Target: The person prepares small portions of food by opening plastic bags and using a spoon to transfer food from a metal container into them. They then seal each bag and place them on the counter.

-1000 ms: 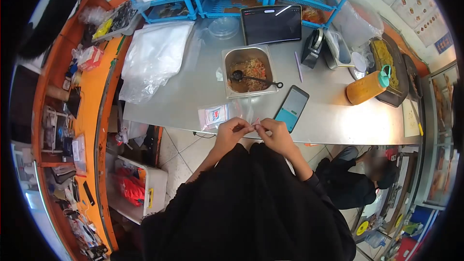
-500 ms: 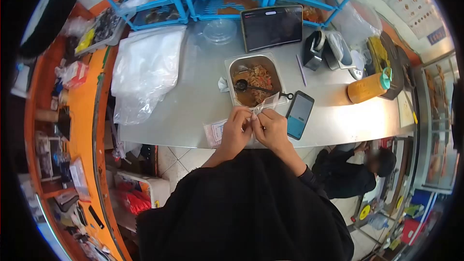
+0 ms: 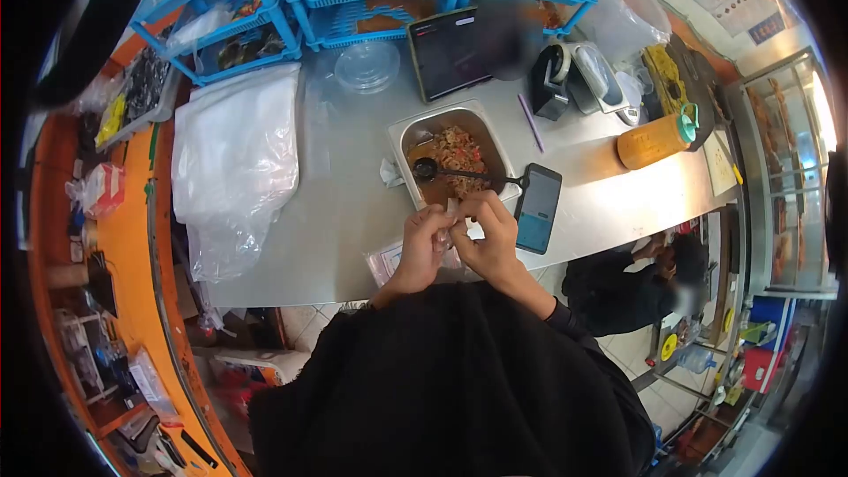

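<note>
My left hand (image 3: 423,249) and my right hand (image 3: 488,236) are close together at the table's front edge, fingers pinched on a small clear plastic bag (image 3: 452,209). Just beyond them stands a metal food pan (image 3: 399,135) with shredded food in brownish sauce (image 3: 459,155). A black ladle (image 3: 426,169) lies in it, its handle reaching over the right rim. Beside my right hand is a phone (image 3: 540,209) with its screen lit. A flat pink-and-white packet (image 3: 382,263) lies partly under my left hand.
Large plastic bags (image 3: 237,141) are stacked on the left of the steel table (image 3: 327,238). A clear bowl (image 3: 367,68), a tablet (image 3: 446,57), a pen (image 3: 531,122), a tape dispenser (image 3: 551,84) and an orange bottle (image 3: 654,143) stand farther back. Another person (image 3: 618,287) is at right.
The view has shifted, so the table things appear farther left. My hands have drawn slightly apart, and the bag looks bunched between them. The other person's arms have come up near the head.
</note>
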